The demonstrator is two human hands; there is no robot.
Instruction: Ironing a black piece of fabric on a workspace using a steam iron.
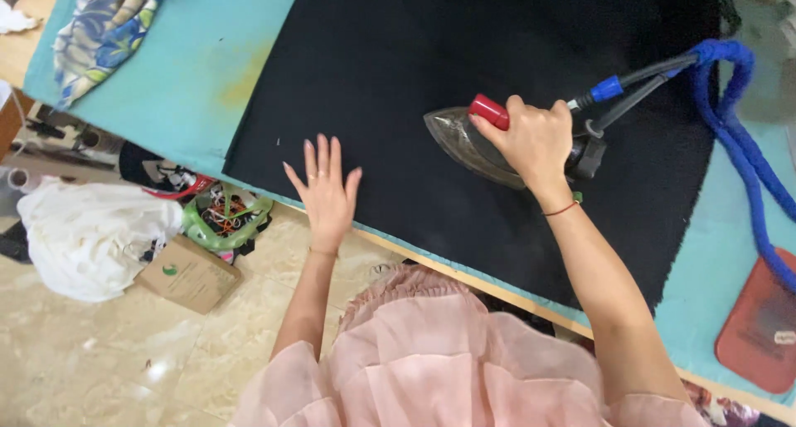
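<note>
Right hand (537,141) clenched on iron (477,145) handle, tip pointing left, long axis across black fabric (398,79); left hand (326,195) flat, fingers spread.

A tailoring or pressing workroom, by the look of it; a padded teal ironing table (178,79) carries black fabric (431,79) and a corded steam iron (481,149). Below the table's near edge, a white cloth bundle (87,236) and a cardboard box (189,274) clutter the tiled floor (99,361).

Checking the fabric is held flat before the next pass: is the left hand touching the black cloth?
Touching. The head view shows the left hand lying flat, fingers spread, on the black cloth near its front edge, with no gap visible beneath the palm.
</note>
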